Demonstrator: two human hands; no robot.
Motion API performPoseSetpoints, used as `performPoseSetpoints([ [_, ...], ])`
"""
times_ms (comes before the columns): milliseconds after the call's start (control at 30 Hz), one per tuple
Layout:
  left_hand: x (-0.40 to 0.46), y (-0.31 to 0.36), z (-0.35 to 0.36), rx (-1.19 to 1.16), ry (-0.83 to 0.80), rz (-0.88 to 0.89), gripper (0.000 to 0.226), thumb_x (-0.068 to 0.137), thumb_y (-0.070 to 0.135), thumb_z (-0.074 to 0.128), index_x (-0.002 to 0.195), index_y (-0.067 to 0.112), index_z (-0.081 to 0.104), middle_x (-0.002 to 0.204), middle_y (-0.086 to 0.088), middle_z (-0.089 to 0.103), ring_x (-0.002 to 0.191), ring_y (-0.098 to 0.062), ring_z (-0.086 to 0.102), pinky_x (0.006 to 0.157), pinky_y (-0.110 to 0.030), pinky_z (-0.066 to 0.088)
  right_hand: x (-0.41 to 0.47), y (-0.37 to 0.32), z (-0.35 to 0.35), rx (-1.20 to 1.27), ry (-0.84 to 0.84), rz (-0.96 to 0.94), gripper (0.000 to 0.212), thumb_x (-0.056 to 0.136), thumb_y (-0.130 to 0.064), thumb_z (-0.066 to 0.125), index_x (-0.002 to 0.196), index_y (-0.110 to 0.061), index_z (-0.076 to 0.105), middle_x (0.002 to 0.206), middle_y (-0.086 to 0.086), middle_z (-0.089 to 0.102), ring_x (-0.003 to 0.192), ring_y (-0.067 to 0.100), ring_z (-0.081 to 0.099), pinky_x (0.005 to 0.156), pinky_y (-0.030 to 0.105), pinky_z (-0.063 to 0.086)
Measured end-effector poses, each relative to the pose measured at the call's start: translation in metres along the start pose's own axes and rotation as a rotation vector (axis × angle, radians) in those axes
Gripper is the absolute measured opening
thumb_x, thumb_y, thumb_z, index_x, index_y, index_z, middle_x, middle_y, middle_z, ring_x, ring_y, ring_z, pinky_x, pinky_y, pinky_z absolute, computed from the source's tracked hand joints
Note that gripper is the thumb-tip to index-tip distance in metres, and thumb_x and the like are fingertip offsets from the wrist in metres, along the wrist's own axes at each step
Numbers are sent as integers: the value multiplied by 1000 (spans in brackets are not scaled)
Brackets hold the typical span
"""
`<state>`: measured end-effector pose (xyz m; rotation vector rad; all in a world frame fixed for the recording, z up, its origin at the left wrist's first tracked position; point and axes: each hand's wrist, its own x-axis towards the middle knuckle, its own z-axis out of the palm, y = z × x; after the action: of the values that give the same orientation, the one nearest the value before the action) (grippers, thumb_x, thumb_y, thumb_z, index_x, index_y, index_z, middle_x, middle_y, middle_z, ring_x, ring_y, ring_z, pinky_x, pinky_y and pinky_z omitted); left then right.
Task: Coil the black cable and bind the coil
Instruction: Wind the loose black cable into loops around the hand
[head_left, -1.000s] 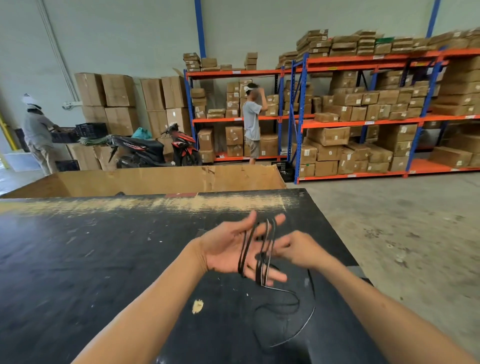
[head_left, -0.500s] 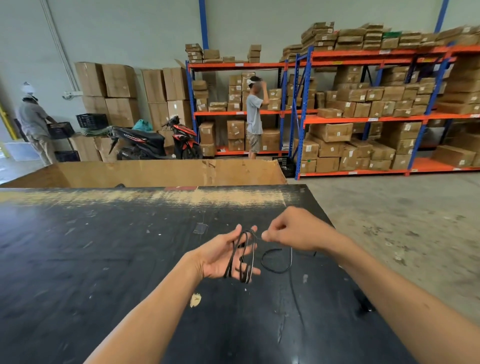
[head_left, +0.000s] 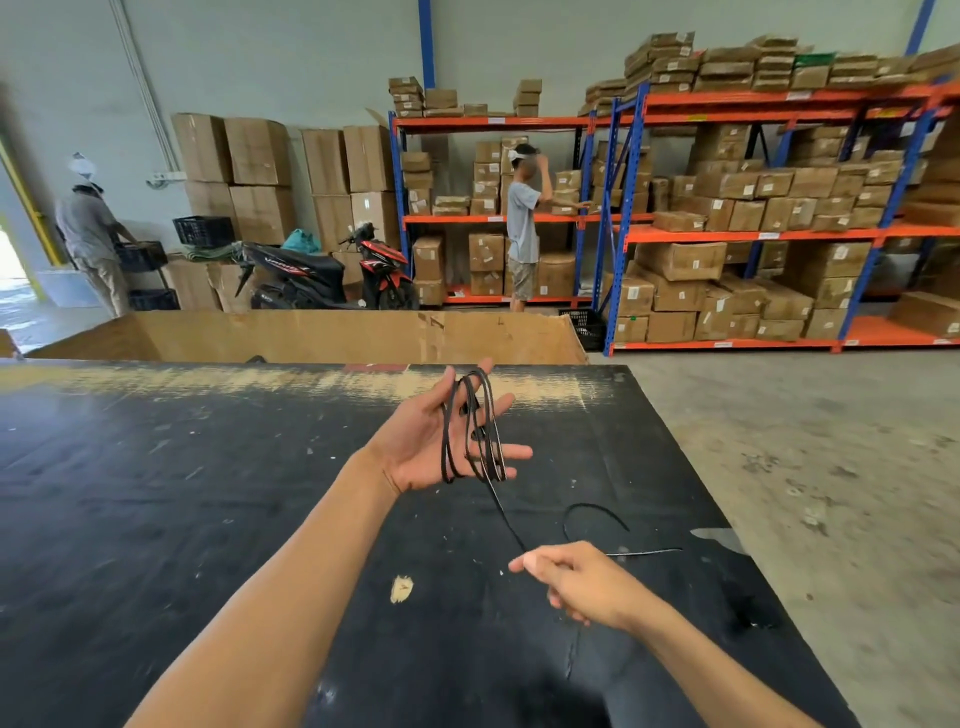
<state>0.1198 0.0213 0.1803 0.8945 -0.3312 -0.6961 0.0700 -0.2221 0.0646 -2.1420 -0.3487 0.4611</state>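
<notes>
Head view, frame centre: your left hand (head_left: 431, 447) was spread, fingers apart, black cable (head_left: 475, 431) looped around it. Lower right: your right hand (head_left: 576, 577) pinched the tail above the counter (head_left: 156, 493). Advice: keep tension even, loops equal.

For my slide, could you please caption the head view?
Left hand holds cable loops; right hand pinches its tail above a black table.

Cable (head_left: 506, 514) end hidden inside right hand (head_left: 582, 582).
</notes>
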Motion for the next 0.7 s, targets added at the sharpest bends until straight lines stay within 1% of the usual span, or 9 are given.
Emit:
performPoseSetpoints([
  [67, -3, -4, 3, 54, -46, -76, 52, 97, 57, 38, 148, 46, 35, 163, -1, 23, 131, -61, 35, 109, -74, 18, 13, 3, -15, -143, 116, 34, 38, 94, -64, 53, 89, -39, 82, 50, -10, 53, 50, 6, 50, 50, 16, 39],
  [133, -5, -13, 4, 72, -93, -177, 51, 99, 57, 34, 149, 46, 32, 164, 0, 20, 132, -59, 32, 111, -73, 13, 28, -4, -35, -288, 244, 44, 49, 85, -73, 58, 78, -30, 81, 47, -10, 57, 56, 8, 55, 56, 23, 43],
  [200, -6, -28, 5, 117, -129, -293, 52, 99, 59, 30, 150, 47, 28, 165, 3, 17, 133, -57, 29, 112, -72, 12, 40, -20, -59, -452, 339, 1, 50, 77, -78, 62, 75, -29, 76, 65, -11, 68, 70, 11, 62, 64, 29, 44],
  [300, -2, -52, 3, 220, -151, -453, 51, 99, 60, 31, 149, 49, 30, 164, 7, 18, 136, -59, 26, 113, -71, 10, 49, -59, -92, -794, 369, -191, 42, 79, -75, 63, 85, -35, 71, 79, -13, 63, 86, 16, 66, 68, 32, 42],
  [367, 2, -63, 1, 249, -114, -525, 51, 97, 60, 37, 147, 48, 35, 164, 7, 19, 137, -62, 21, 113, -71, 9, 50, -86, -105, -1008, 335, -349, 45, 83, -72, 61, 96, -31, 73, 86, -9, 63, 91, 18, 67, 66, 31, 39],
  [433, 5, -67, -2, 256, -50, -526, 52, 96, 59, 40, 146, 47, 37, 164, 7, 17, 134, -62, 29, 113, -70, 14, 47, -108, -110, -1121, 328, -465, 44, 87, -67, 61, 103, -28, 74, 96, -4, 66, 93, 19, 65, 66, 30, 37],
  [533, 6, -62, -11, 226, 69, -412, 49, 96, 58, 40, 144, 45, 43, 160, 5, 27, 120, -55, 50, 110, -70, 23, 37, -125, -108, -1070, 368, -549, 33, 94, -56, 60, 104, -28, 76, 92, -6, 66, 91, 19, 66, 62, 29, 38],
  [633, 0, -49, -25, 156, 173, -262, 48, 95, 55, 44, 141, 42, 50, 145, 2, 40, 114, -55, 55, 109, -72, 21, 21, -120, -93, -861, 365, -553, 29, 97, -48, 55, 102, -30, 78, 85, -11, 73, 81, 15, 67, 67, 34, 54],
  [700, -5, -38, -32, 97, 223, -169, 48, 94, 54, 46, 140, 42, 50, 148, 2, 40, 116, -56, 53, 107, -73, 23, 11, -105, -77, -716, 361, -538, 33, 97, -47, 49, 103, -28, 76, 79, -9, 74, 75, 12, 64, 70, 36, 57],
])
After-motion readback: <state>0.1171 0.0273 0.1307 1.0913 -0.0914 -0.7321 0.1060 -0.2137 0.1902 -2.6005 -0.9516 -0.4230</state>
